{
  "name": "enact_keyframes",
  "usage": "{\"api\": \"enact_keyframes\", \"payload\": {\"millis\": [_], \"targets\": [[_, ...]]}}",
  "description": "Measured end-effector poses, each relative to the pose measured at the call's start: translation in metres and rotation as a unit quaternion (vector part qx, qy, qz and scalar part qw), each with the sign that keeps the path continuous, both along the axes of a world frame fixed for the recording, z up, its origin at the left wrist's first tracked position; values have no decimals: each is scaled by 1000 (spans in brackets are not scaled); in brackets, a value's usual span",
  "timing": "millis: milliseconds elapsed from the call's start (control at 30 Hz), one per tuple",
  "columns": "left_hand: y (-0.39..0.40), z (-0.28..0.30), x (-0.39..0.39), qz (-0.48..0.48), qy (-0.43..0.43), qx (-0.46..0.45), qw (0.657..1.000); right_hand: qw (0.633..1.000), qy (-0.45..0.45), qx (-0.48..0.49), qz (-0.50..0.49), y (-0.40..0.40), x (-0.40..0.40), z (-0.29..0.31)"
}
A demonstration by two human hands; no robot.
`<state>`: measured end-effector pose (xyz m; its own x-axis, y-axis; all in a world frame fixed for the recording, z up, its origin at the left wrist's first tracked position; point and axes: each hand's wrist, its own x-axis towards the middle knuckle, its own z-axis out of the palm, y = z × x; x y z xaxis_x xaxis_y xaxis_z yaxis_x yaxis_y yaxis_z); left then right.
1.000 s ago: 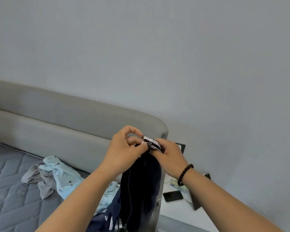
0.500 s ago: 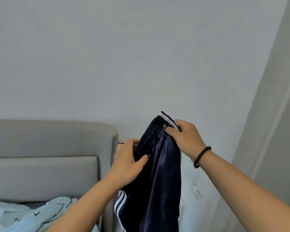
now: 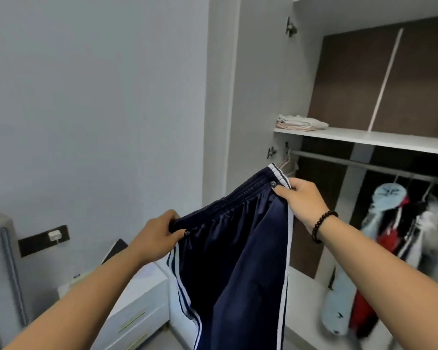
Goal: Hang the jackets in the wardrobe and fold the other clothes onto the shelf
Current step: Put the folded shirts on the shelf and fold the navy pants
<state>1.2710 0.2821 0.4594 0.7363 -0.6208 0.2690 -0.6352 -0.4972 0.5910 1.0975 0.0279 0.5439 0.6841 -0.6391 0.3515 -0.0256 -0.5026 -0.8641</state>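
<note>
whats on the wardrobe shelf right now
A small stack of folded clothes, white and pale pink, sits at the left end of the white shelf. The rest of the visible shelf is bare. Its far right end runs out of view.

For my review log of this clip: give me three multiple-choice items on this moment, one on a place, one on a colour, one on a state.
1. Where do the folded clothes lie?
A. on the wardrobe shelf
B. on the nightstand
C. on the floor

2. What colour are the trousers?
A. red
B. navy with white stripes
C. grey

3. How are the trousers held?
A. left hand only
B. right hand only
C. both hands at the waistband

A: the stack sits at the shelf's left end.
B: dark blue cloth, white side stripes.
C: each hand's fingers pinch one end.
</note>
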Motion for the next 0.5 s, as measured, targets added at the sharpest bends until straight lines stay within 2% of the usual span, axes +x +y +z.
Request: {"api": "enact_keyframes", "payload": {"millis": [167,333,433,500], "targets": [[-68,28,-43,-44,50,-134,989,994,-3,-14,-108,-42,-92,6],[-117,57,-89,-90,218,-268,934,988,-13,-28,-151,-61,-165,22],[-143,70,-117,-157,279,-276,907,986,-8,-43,-161,-67,-204,28],[-160,73,-136,-193,293,-271,896,980,31,-78,-178,-69,-227,27]]}}
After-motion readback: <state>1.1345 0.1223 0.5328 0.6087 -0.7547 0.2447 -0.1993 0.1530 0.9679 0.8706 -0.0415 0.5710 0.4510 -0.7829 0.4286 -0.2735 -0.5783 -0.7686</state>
